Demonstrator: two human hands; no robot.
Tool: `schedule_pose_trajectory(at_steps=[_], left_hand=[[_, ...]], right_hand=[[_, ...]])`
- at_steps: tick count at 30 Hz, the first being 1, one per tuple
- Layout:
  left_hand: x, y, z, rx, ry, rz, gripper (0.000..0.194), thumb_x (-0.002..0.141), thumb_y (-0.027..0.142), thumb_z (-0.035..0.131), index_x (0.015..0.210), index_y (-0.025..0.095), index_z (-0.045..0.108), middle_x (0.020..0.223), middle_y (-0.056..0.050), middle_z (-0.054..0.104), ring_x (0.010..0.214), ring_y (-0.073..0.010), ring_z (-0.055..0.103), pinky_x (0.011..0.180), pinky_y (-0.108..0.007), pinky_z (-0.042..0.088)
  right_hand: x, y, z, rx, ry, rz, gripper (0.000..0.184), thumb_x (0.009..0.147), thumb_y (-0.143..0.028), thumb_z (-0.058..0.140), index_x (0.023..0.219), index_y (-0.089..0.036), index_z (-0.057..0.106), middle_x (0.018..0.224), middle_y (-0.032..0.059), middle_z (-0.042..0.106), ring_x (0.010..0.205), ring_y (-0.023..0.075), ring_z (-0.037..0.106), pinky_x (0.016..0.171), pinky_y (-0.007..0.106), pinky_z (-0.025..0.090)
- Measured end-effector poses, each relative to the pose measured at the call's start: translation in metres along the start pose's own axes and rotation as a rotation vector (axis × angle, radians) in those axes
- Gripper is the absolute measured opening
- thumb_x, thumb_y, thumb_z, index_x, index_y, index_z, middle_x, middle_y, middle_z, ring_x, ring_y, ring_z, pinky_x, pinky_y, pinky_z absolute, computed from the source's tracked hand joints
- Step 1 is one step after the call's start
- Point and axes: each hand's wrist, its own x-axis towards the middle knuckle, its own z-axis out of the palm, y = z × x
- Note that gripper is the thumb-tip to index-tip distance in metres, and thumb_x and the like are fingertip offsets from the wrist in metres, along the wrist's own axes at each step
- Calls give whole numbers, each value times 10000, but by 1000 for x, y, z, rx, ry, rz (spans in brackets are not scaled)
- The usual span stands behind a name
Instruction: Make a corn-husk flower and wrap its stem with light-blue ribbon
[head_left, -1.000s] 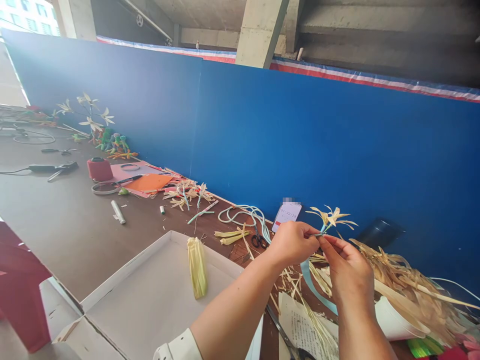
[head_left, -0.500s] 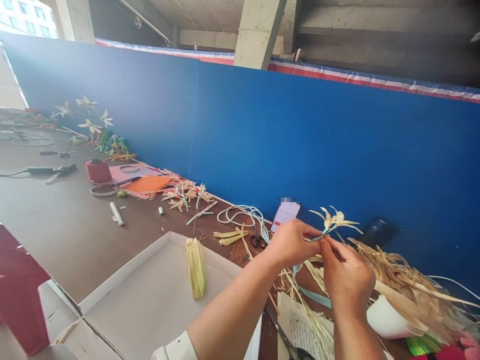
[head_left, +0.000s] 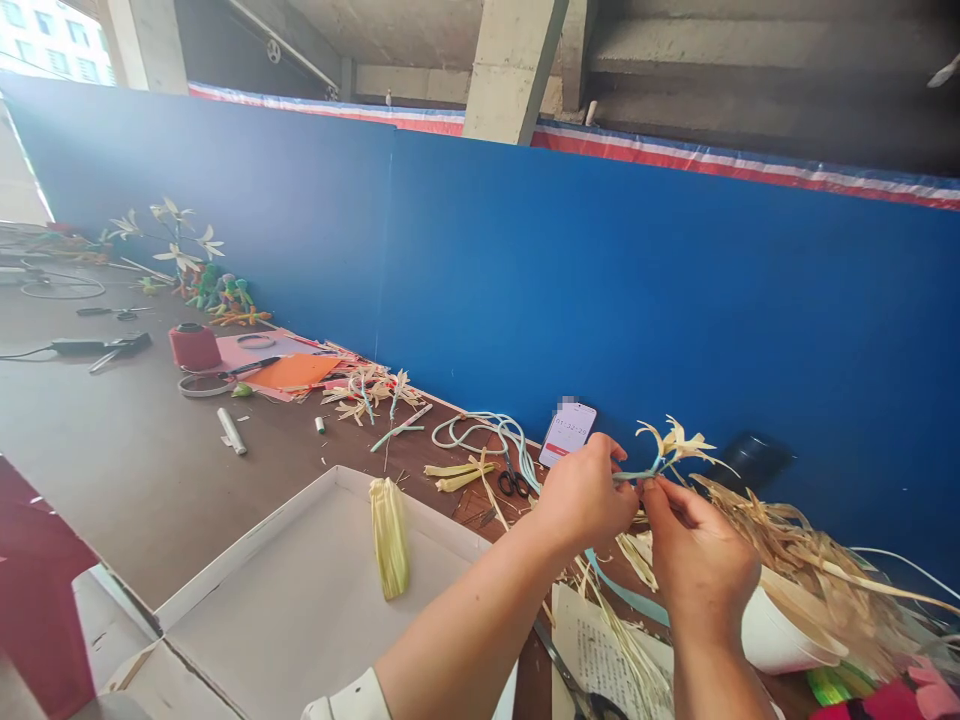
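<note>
My right hand pinches the blue-wrapped stem of a pale corn-husk flower, whose petals point up and to the right. Just left of it, my left hand is closed on a light blue tape, stretched tight from its fingers to the stem. A longer light blue strip hangs in a curve below both hands; whether it is the same piece is hidden by my left hand. Behind my left hand a phone leans on the blue board and shows a running timer.
A white box lid holds one folded husk. Black-handled scissors, coiled cord and small husk flowers lie along the board. To the right are dry husks and a white cup; a printed sheet lies below.
My hands have drawn slightly apart, and the tape between them now shows as a straight length. The flower has shifted a little right, its stem standing more upright.
</note>
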Motion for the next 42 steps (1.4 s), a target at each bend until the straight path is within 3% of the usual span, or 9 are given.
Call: schedule_pose_trajectory(at_steps=[5, 8, 13, 16, 18, 23, 28, 34, 42], left_hand=[[7, -6, -3, -359, -203, -241, 328, 741, 301, 556, 1039, 164, 533, 746, -32, 625, 641, -141, 569, 599, -254, 462], [11, -10, -7, -537, -208, -298, 392, 766, 372, 571, 1088, 153, 535, 722, -16, 592, 589, -96, 525, 541, -204, 414], [8, -9, -15, -331, -119, -90, 418, 693, 377, 672, 1092, 261, 623, 832, -3, 575, 663, -88, 512, 606, -198, 405], [3, -5, -14, -36, 5, 30, 304, 748, 274, 608, 1036, 352, 670, 883, 4, 566, 707, -98, 511, 681, -216, 419], [0, -3, -10, 104, 59, 85, 257, 793, 299, 568, 1007, 377, 686, 869, 4, 555, 701, -103, 506, 687, -221, 421], [-1, -3, -5, 257, 126, 226, 261, 830, 452, 520, 1000, 360, 695, 861, -12, 551, 726, -131, 501, 672, -249, 418], [2, -2, -8, 328, 162, 404, 276, 865, 410, 479, 865, 299, 732, 927, -38, 583, 872, -175, 479, 832, -319, 389], [1, 1, -7, 233, 115, 344, 207, 844, 296, 509, 806, 216, 697, 834, -32, 627, 803, -162, 513, 806, -304, 398], [1, 3, -8, 24, 70, 154, 180, 796, 346, 559, 768, 212, 676, 812, 0, 630, 828, -145, 552, 747, -259, 431]], right_hand=[[4, 12, -1, 47, -5, -27, 410, 688, -521, 616, 918, -202, 732, 793, 60, 715, 761, 266, 645, 741, 357, 446], [4, 15, -4, 51, -22, -42, 437, 707, -552, 597, 939, -205, 726, 822, 63, 718, 822, 276, 647, 772, 366, 443], [4, 13, -6, 35, -52, -40, 418, 718, -548, 589, 930, -213, 723, 827, 54, 718, 810, 272, 645, 756, 361, 443], [3, 11, -6, 33, -51, -44, 383, 710, -524, 605, 901, -212, 720, 809, 51, 716, 773, 260, 644, 732, 347, 445], [2, 9, -6, 31, -42, -63, 372, 706, -510, 612, 890, -205, 720, 796, 59, 713, 749, 256, 641, 711, 340, 446], [-1, 7, -6, 15, -31, -127, 371, 709, -475, 596, 897, -182, 723, 789, 83, 708, 716, 249, 632, 677, 332, 443], [-2, 4, -3, -16, -9, -126, 404, 696, -480, 575, 900, -169, 730, 754, 93, 702, 683, 253, 620, 660, 343, 438], [-5, -1, -2, -48, -8, -94, 417, 689, -488, 568, 904, -174, 738, 760, 102, 703, 675, 255, 615, 604, 330, 422], [-10, -7, -4, -52, -32, -24, 402, 683, -515, 601, 882, -195, 743, 731, 91, 699, 643, 250, 596, 575, 329, 398]])
